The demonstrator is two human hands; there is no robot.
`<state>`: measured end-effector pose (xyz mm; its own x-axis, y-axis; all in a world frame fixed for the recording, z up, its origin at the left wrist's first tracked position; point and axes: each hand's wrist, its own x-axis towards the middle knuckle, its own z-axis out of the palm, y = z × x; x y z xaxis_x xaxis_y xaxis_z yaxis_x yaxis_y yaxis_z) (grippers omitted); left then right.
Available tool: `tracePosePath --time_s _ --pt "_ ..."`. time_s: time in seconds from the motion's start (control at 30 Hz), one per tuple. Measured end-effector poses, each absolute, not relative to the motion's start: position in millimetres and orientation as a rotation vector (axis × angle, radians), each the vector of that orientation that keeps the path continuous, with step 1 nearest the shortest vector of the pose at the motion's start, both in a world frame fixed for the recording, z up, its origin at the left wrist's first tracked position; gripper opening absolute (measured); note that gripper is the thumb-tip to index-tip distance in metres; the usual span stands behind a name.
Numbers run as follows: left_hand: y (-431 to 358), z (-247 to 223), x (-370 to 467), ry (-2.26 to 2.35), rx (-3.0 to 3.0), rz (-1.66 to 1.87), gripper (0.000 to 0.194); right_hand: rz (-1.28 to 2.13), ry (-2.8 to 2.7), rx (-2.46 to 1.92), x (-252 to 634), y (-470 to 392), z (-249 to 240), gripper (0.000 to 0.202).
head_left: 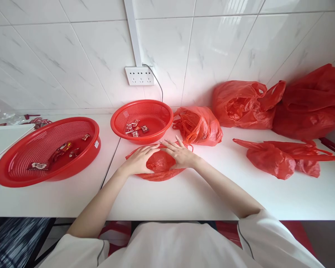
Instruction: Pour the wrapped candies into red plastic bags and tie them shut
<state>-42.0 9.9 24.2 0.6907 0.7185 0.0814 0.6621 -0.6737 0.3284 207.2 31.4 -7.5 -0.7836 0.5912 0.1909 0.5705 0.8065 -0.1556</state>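
Note:
A red plastic bag [159, 177] lies on the white table in front of me, its middle bunched up. My left hand [139, 160] rests on the bag's left side with fingers stretched out. On the right side of the same bag lies my right hand [181, 153], fingers spread. Neither hand grips the bag; both press lightly around its raised middle. Just behind stands a small red basket [167, 128] with several wrapped candies [136, 127] in it. A filled red bag [205, 126] sits close behind my right hand.
To the left stands a larger red basket [85, 165] with a few wrapped pieces. Tied red bags [270, 162] lie at the right, and bigger red bags [240, 98] lean by the tiled wall. A power socket [140, 76] with a cable is on the wall.

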Motion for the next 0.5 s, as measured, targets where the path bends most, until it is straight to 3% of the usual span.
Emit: tracePosePath --time_s 0.1,0.33,0.5 --pt "17.3 9.9 -51.1 1.127 2.557 0.257 0.1 0.343 -2.786 -1.111 214.2 46.2 -32.8 0.111" --pt "26.1 -19.8 -64.6 1.18 2.384 0.351 0.082 0.505 -2.72 -1.213 224.1 53.6 -57.6 0.112" --pt "38.5 -17.8 -60.5 1.437 1.592 0.925 0.062 0.411 -2.659 -1.247 221.6 48.7 -62.3 0.107"
